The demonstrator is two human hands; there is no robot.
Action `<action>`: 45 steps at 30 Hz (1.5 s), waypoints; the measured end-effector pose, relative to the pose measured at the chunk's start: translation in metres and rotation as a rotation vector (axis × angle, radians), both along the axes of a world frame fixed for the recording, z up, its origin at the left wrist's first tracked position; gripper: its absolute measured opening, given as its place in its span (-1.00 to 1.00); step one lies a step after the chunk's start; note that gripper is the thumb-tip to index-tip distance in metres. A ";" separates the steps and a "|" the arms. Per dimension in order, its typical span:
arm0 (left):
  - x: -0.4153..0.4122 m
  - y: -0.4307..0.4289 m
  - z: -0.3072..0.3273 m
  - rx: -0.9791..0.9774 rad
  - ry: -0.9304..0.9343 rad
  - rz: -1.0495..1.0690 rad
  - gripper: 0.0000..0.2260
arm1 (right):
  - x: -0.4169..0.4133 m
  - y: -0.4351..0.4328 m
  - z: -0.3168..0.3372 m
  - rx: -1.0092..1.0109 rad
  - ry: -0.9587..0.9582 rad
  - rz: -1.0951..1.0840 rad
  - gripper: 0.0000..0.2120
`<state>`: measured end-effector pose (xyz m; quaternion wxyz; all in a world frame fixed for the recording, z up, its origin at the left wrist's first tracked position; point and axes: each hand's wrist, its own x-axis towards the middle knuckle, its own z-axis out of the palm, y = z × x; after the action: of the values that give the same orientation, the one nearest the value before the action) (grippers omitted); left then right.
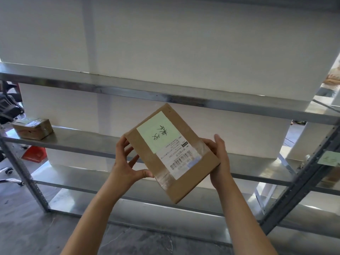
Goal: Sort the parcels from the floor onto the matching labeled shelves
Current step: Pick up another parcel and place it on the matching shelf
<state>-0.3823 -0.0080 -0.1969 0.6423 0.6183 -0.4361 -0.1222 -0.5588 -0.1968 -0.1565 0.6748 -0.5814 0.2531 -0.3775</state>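
Note:
A flat brown cardboard parcel is held up in front of a metal shelving unit. It carries a pale green note with handwriting and a white shipping label with a barcode. My left hand grips its left edge, thumb on the near side. On the parcel's right edge sits my right hand, fingers wrapped behind it. The parcel is tilted, level with the middle shelves.
A small taped cardboard box rests at the left end of a shelf. A green label is stuck on the right upright. A red object and office-chair wheels lie on the floor at the left.

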 end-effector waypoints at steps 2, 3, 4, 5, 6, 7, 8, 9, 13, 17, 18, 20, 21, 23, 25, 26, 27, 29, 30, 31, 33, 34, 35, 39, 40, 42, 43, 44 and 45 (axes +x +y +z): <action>-0.005 -0.006 -0.005 -0.047 0.017 0.044 0.08 | 0.011 -0.002 -0.003 0.147 -0.149 -0.184 -0.41; -0.010 -0.009 -0.008 -0.074 0.032 0.063 0.04 | 0.016 0.000 -0.004 0.188 -0.205 -0.240 -0.46; -0.014 -0.012 -0.010 -0.104 0.057 0.084 0.01 | 0.020 0.002 -0.004 0.218 -0.232 -0.255 -0.53; -0.019 -0.016 -0.013 -0.137 0.093 0.109 -0.01 | 0.024 0.005 -0.004 0.250 -0.251 -0.243 -0.57; -0.023 -0.019 -0.015 -0.172 0.133 0.139 -0.02 | 0.028 0.010 -0.004 0.278 -0.249 -0.213 -0.55; -0.026 -0.022 -0.016 -0.201 0.168 0.170 -0.03 | 0.032 0.014 -0.003 0.291 -0.245 -0.176 -0.52; -0.029 -0.024 -0.017 -0.222 0.194 0.198 -0.06 | 0.037 0.018 -0.001 0.284 -0.229 -0.163 -0.46; -0.031 -0.025 -0.016 -0.234 0.211 0.223 -0.09 | 0.040 0.021 -0.002 0.268 -0.220 -0.155 -0.36; -0.030 -0.026 -0.013 -0.295 0.253 0.322 -0.16 | 0.046 0.028 -0.003 0.025 -0.155 -0.188 -0.50; -0.028 -0.027 -0.008 -0.341 0.280 0.409 -0.19 | 0.043 0.035 -0.009 -0.093 -0.153 -0.081 -0.79; -0.031 -0.027 -0.005 -0.347 0.280 0.435 -0.21 | 0.043 0.035 -0.009 -0.110 -0.136 -0.086 -0.80; -0.035 -0.026 -0.001 -0.350 0.247 0.460 -0.27 | 0.045 0.036 -0.009 -0.061 -0.127 -0.067 -0.76; -0.036 -0.025 0.001 -0.338 0.227 0.449 -0.31 | 0.045 0.035 -0.008 -0.021 -0.134 -0.056 -0.74; -0.034 -0.020 0.002 -0.305 0.190 0.390 -0.46 | 0.043 0.033 -0.003 0.054 -0.170 -0.045 -0.70; -0.025 -0.015 0.000 -0.263 0.131 0.321 -0.65 | 0.042 0.024 0.002 0.142 -0.212 -0.062 -0.65; -0.020 -0.012 -0.002 -0.241 0.079 0.303 -0.74 | 0.041 0.020 0.004 0.176 -0.229 -0.069 -0.63; -0.016 -0.009 -0.005 -0.229 0.039 0.282 -0.81 | 0.041 0.015 0.006 0.195 -0.239 -0.075 -0.60; -0.010 -0.005 -0.008 -0.227 0.024 0.251 -0.80 | 0.044 0.008 0.011 0.222 -0.252 -0.082 -0.54; -0.007 -0.004 -0.008 -0.231 0.027 0.239 -0.81 | 0.046 0.007 0.013 0.227 -0.255 -0.081 -0.52; -0.005 -0.004 -0.007 -0.231 0.016 0.239 -0.86 | 0.049 0.005 0.016 0.226 -0.255 -0.080 -0.51; 0.001 -0.002 -0.005 -0.241 0.001 0.244 -0.77 | 0.056 0.005 0.021 0.213 -0.251 -0.072 -0.54; 0.006 0.001 -0.004 -0.243 0.030 0.229 -0.59 | 0.060 0.005 0.023 0.209 -0.244 -0.071 -0.57; 0.012 0.005 -0.002 -0.235 0.060 0.208 -0.40 | 0.064 0.006 0.026 0.205 -0.235 -0.068 -0.62; 0.042 0.026 0.000 -0.138 0.053 0.146 0.07 | 0.080 0.009 0.032 0.196 -0.202 -0.054 -0.70; 0.050 0.031 0.000 -0.097 -0.006 0.182 0.14 | 0.085 0.011 0.033 0.194 -0.194 -0.050 -0.71; 0.062 0.040 -0.002 -0.029 -0.209 0.305 0.18 | 0.098 0.019 0.036 0.182 -0.181 -0.029 -0.68; 0.065 0.045 -0.003 -0.020 -0.304 0.361 0.16 | 0.106 0.024 0.037 0.170 -0.175 -0.021 -0.64; 0.068 0.050 -0.002 -0.020 -0.365 0.405 0.12 | 0.114 0.030 0.039 0.156 -0.171 -0.017 -0.61; 0.070 0.055 -0.001 -0.026 -0.382 0.436 0.09 | 0.123 0.037 0.041 0.139 -0.172 -0.011 -0.58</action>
<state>-0.3125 0.0473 -0.1978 0.5674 0.7011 -0.4075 0.1431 -0.4359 -0.1595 -0.1159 0.7307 -0.4973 0.2229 -0.4111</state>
